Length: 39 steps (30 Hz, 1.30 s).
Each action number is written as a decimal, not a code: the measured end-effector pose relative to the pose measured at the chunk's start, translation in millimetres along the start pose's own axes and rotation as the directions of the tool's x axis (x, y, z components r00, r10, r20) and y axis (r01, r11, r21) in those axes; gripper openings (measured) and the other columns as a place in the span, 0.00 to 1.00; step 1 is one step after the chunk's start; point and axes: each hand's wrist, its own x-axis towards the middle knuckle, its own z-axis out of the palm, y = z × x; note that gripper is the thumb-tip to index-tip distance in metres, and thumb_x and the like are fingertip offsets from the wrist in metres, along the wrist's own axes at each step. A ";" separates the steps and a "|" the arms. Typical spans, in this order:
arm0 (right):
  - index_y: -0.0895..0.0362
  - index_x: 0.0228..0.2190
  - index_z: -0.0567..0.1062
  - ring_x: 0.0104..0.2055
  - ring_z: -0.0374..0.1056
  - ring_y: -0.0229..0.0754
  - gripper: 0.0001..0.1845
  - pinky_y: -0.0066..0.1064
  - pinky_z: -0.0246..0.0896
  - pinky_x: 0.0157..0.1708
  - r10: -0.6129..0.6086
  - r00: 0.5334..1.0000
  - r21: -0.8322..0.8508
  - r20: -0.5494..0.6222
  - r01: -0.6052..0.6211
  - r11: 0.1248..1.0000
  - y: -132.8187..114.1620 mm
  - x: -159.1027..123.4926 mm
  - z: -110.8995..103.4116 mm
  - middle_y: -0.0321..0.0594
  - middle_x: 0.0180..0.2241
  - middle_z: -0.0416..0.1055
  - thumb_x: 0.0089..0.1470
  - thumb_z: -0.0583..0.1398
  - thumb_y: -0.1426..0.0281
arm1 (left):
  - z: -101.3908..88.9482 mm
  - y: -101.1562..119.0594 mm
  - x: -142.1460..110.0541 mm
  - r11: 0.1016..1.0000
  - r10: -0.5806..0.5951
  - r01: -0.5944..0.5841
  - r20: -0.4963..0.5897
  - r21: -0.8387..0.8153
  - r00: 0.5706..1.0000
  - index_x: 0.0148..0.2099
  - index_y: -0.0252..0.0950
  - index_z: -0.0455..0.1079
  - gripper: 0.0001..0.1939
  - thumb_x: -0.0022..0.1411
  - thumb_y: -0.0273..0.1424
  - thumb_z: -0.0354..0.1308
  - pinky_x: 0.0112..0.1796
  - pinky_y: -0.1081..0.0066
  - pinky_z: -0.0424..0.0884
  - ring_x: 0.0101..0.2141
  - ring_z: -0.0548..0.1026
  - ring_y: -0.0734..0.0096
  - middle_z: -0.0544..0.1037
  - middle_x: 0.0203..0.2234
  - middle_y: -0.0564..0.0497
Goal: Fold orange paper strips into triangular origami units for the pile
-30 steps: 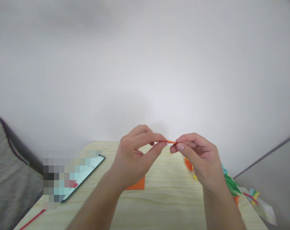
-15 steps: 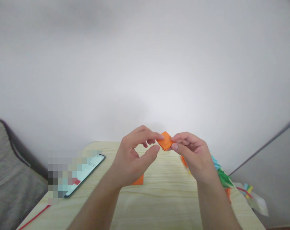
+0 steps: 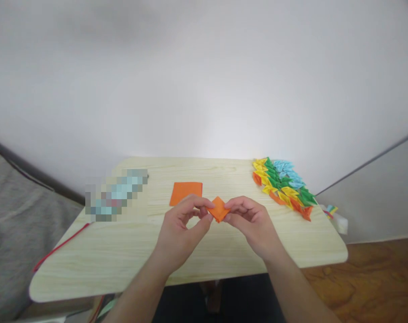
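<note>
A small folded piece of orange origami paper [image 3: 218, 209] is held up over the table, one point up and one down. My left hand [image 3: 186, 224] pinches its left corner between thumb and fingers. On the opposite corner my right hand [image 3: 249, 220] has a matching pinch. Just behind my left hand lies a square of orange paper [image 3: 186, 193], flat on the table, its near edge partly covered by the fingers.
Folded paper pieces [image 3: 284, 181] in yellow, green, light blue and orange cluster at the table's right side. A pixelated patch [image 3: 118, 197] covers something at the left, near a red cord [image 3: 62, 244]. The pale wooden table [image 3: 190, 260] meets a white wall.
Both hands and the folded paper now appear lower over the table. My left thumb and fingers have closed on the paper's left corner. The camera view has tilted down, showing more of the table.
</note>
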 end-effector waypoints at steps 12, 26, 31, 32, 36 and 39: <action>0.51 0.43 0.81 0.49 0.73 0.48 0.11 0.43 0.68 0.52 -0.192 0.976 -0.693 0.107 0.211 0.689 53.8 -45.0 -8.7 0.40 0.44 0.80 0.62 0.63 0.75 | 8.0 -36.9 -57.2 0.876 -0.038 -0.013 0.097 0.482 0.995 0.41 0.41 0.78 0.06 0.65 0.26 0.62 0.43 0.61 0.71 0.38 0.75 0.63 0.78 0.32 0.51; 0.51 0.45 0.81 0.52 0.68 0.53 0.10 0.50 0.65 0.52 -0.241 0.929 -0.838 0.280 0.359 0.412 67.9 -50.1 -20.4 0.45 0.47 0.78 0.65 0.62 0.72 | 1.9 -44.6 -58.4 0.710 0.012 -0.178 0.241 0.681 0.970 0.45 0.45 0.82 0.08 0.69 0.32 0.62 0.48 0.55 0.66 0.47 0.73 0.57 0.81 0.43 0.49; 0.52 0.44 0.81 0.50 0.69 0.52 0.08 0.48 0.65 0.52 -0.226 0.931 -0.836 0.287 0.358 0.416 67.1 -44.5 -23.0 0.44 0.45 0.79 0.66 0.62 0.72 | 0.3 -53.1 -57.1 0.743 0.041 -0.194 0.246 0.641 0.968 0.43 0.44 0.83 0.08 0.70 0.32 0.61 0.49 0.56 0.66 0.46 0.74 0.60 0.83 0.43 0.50; 0.52 0.44 0.81 0.50 0.69 0.51 0.07 0.48 0.65 0.52 -0.225 0.931 -0.837 0.286 0.357 0.415 67.2 -43.4 -23.6 0.44 0.45 0.79 0.66 0.62 0.71 | 0.5 -54.3 -57.0 0.750 0.039 -0.182 0.233 0.636 0.972 0.43 0.43 0.82 0.07 0.70 0.32 0.61 0.49 0.56 0.66 0.46 0.74 0.60 0.83 0.42 0.50; 0.53 0.42 0.81 0.48 0.69 0.51 0.06 0.47 0.65 0.50 -0.227 0.937 -0.845 0.267 0.341 0.412 68.2 -40.5 -24.8 0.44 0.43 0.78 0.66 0.62 0.70 | 2.0 -55.1 -55.7 0.752 0.007 -0.124 0.181 0.647 0.983 0.40 0.40 0.80 0.05 0.68 0.32 0.63 0.49 0.57 0.67 0.46 0.73 0.59 0.82 0.41 0.48; 0.52 0.42 0.81 0.48 0.68 0.51 0.06 0.46 0.64 0.49 -0.214 0.941 -0.855 0.262 0.329 0.401 68.6 -40.3 -24.9 0.44 0.42 0.76 0.66 0.63 0.69 | 2.6 -53.3 -54.4 0.735 -0.025 -0.103 0.179 0.671 0.984 0.40 0.40 0.80 0.05 0.67 0.32 0.63 0.48 0.57 0.66 0.44 0.72 0.59 0.80 0.40 0.48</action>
